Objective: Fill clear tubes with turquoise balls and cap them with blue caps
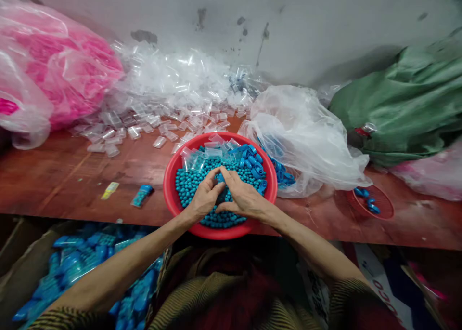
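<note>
Over the red basin [169,185] of blue beads [186,181], the left hand [205,193] and right hand [242,194] are curling together, any held piece unclear.

Both hands meet at the fingertips over a red basin, the left hand [205,196] and right hand [247,197] framing a gap whose contents are unclear. The basin [221,232] holds blue beads [188,181], clear plastic pieces [195,160] and, at right, blue caps [254,162]. On the reddish worktop [57,176], a filled clear case [142,195] lies left of it; behind are a heap of transparent pieces [173,82] and a whitish bag [299,132].
</note>
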`<action>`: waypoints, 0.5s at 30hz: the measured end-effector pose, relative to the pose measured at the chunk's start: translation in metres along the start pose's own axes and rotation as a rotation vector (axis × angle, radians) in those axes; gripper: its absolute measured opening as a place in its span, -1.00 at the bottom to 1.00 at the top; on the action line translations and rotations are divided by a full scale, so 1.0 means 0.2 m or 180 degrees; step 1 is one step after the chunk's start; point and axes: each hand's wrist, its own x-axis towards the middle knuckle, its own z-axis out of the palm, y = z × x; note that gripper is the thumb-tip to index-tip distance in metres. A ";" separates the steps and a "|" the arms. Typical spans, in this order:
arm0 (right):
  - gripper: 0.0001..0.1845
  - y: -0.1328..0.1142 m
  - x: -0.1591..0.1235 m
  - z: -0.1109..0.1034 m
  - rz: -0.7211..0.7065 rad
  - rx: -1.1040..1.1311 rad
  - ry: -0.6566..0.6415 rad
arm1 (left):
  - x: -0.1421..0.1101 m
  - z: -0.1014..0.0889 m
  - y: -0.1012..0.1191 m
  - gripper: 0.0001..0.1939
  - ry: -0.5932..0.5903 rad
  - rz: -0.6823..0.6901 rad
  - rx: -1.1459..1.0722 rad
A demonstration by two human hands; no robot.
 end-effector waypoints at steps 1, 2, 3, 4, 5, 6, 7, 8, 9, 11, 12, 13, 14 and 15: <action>0.01 -0.01 0.00 0.01 0.0079 -0.0183 0.0000 | 0.00 0.00 0.00 -0.49 0.0009 0.0057 -0.0045; 0.02 -0.02 -0.01 0.03 0.0164 -0.0339 0.0034 | 0.00 0.01 0.00 -0.52 0.0004 0.0087 -0.0077; 0.00 -0.02 -0.01 0.04 0.0227 -0.0463 0.0095 | 0.00 0.01 0.00 -0.54 -0.0017 0.0091 -0.0089; -0.03 -0.02 -0.01 0.05 0.0250 -0.0557 0.0165 | 0.00 0.02 0.00 -0.57 -0.0028 0.0086 -0.0080; -0.04 -0.03 -0.01 0.06 0.0247 -0.0633 0.0231 | -0.01 0.02 0.00 -0.61 -0.0020 0.0080 -0.0063; -0.05 -0.03 -0.01 0.07 0.0228 -0.0700 0.0282 | -0.01 0.03 0.00 -0.65 0.0003 0.0075 -0.0049; -0.06 -0.03 -0.01 0.07 0.0195 -0.0757 0.0302 | -0.01 0.04 0.00 -0.70 0.0036 0.0069 -0.0034; -0.07 -0.03 -0.01 0.07 0.0160 -0.0808 0.0299 | -0.02 0.05 0.01 -0.73 0.0084 0.0066 -0.0019; -0.08 -0.03 -0.01 0.07 0.0133 -0.0856 0.0278 | -0.02 0.05 0.01 -0.76 0.0140 0.0070 -0.0009; -0.10 -0.03 -0.01 0.06 0.0113 -0.0931 0.0193 | -0.02 0.07 0.00 -0.80 0.0236 0.0090 0.0037; -0.10 -0.03 -0.01 0.06 0.0128 -0.0959 0.0146 | -0.02 0.07 0.00 -0.82 0.0265 0.0115 0.0088; -0.11 -0.03 -0.01 0.07 0.0160 -0.0978 0.0102 | -0.01 0.08 -0.01 -0.84 0.0281 0.0154 0.0166; -0.11 -0.03 0.00 0.07 0.0211 -0.0983 0.0082 | 0.00 0.08 -0.02 -0.86 0.0290 0.0204 0.0276; -0.12 -0.03 0.00 0.07 0.0266 -0.0962 0.0073 | 0.01 0.08 -0.03 -0.88 0.0296 0.0255 0.0423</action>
